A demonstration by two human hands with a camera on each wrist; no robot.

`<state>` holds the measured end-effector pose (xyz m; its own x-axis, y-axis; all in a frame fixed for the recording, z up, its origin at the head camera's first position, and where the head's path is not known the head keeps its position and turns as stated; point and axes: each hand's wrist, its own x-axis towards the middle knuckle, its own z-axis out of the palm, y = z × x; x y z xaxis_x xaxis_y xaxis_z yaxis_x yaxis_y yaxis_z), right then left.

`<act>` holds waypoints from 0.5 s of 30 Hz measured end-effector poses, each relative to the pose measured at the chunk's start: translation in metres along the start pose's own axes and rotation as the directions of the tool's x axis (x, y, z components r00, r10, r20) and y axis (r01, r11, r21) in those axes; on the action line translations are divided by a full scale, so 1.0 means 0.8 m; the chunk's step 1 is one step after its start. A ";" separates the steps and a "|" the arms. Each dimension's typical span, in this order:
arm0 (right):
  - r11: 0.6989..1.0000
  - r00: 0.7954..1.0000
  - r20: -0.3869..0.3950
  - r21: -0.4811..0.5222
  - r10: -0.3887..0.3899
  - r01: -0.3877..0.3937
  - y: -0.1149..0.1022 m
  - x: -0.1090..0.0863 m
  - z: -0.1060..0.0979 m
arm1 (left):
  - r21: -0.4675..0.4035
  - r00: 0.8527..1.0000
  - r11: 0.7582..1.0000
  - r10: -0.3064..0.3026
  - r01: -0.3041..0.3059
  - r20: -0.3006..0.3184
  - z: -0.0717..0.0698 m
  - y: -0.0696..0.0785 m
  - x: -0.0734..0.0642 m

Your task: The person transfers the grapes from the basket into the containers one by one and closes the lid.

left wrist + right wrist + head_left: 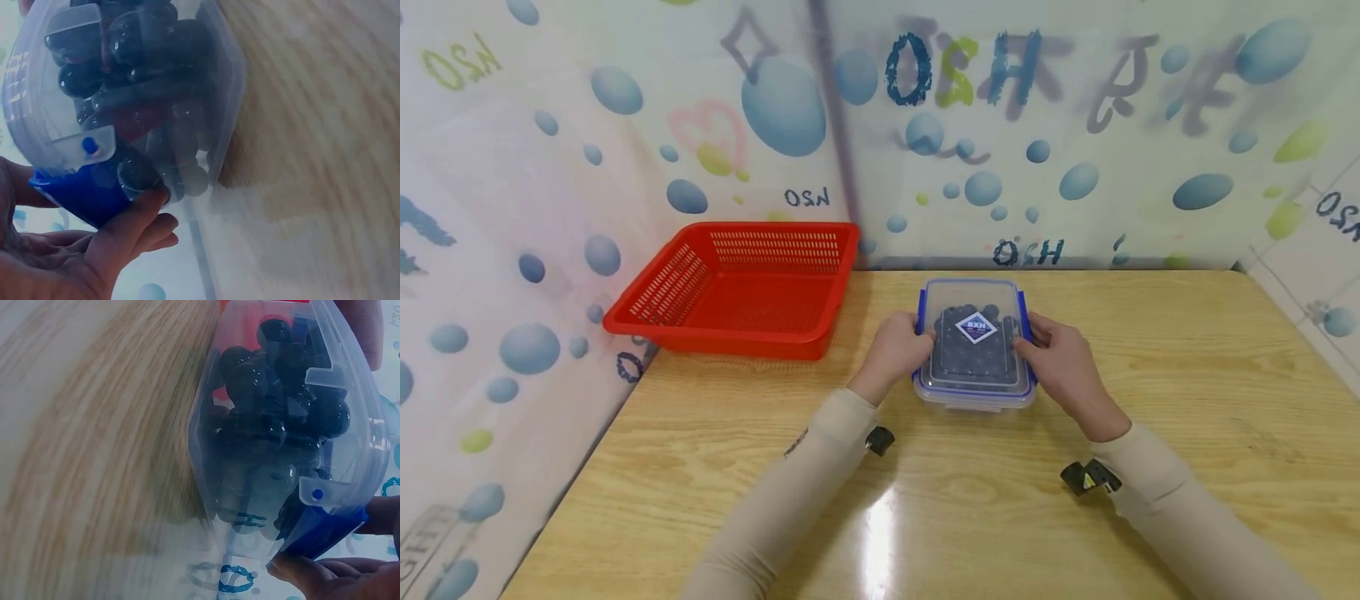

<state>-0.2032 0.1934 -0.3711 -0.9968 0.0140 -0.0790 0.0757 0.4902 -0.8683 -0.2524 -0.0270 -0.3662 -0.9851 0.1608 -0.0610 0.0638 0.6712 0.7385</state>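
Note:
A clear plastic food container (955, 392) with a blue-edged lid sits on the table, full of dark round balls that look like grapes or berries. My left hand (893, 348) grips its left side, thumb on the lid's edge. On the opposite side my right hand (1063, 367) holds it the same way, thumb over the lid. In the left wrist view, fingertips touch a blue side clasp (94, 190) that slants out from the wall. Another blue clasp (328, 528), also slanting outward, is between the fingers and thumb in the right wrist view. The container's far side is hidden.
A red plastic basket (730, 342) with slotted walls stands at the back left of the wooden table (1187, 375). Behind the table hangs a patterned sheet (880, 125), and another covers the left side. Small black cameras sit at both wrists.

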 end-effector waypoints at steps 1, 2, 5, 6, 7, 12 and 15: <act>1.000 1.000 0.000 0.001 -0.001 0.001 0.000 0.000 0.000 | 0.003 1.000 1.000 -0.005 0.005 0.003 0.000 0.001 0.000; 1.000 1.000 -0.001 0.003 -0.001 0.001 0.000 0.000 0.000 | 0.008 1.000 1.000 -0.011 0.011 0.006 0.000 0.001 0.000; 1.000 1.000 -0.003 0.000 -0.008 0.008 -0.001 0.001 0.001 | 0.056 1.000 0.998 -0.008 0.007 0.020 0.000 0.002 -0.001; 1.000 1.000 -0.005 -0.001 -0.011 0.011 -0.001 0.001 0.002 | 0.075 0.999 0.997 -0.007 0.005 0.033 0.001 0.001 -0.001; 1.000 1.000 -0.007 -0.003 -0.013 0.013 0.000 0.001 0.002 | 0.104 0.999 0.995 -0.002 -0.003 0.045 0.002 0.001 -0.002; 0.994 0.999 0.033 -0.102 -0.036 0.040 0.001 0.002 -0.003 | 0.285 0.994 0.955 0.053 -0.077 0.091 -0.002 -0.001 -0.005; 0.967 0.996 0.073 -0.246 -0.051 0.067 0.000 0.005 -0.016 | 0.431 0.992 0.894 0.110 -0.125 0.058 -0.013 0.000 -0.005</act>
<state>-0.2077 0.2047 -0.3656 -0.9947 -0.0745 -0.0706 -0.0002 0.6890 -0.7248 -0.2502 -0.0352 -0.3593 -0.9611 0.2758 -0.0185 0.2486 0.8916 0.3785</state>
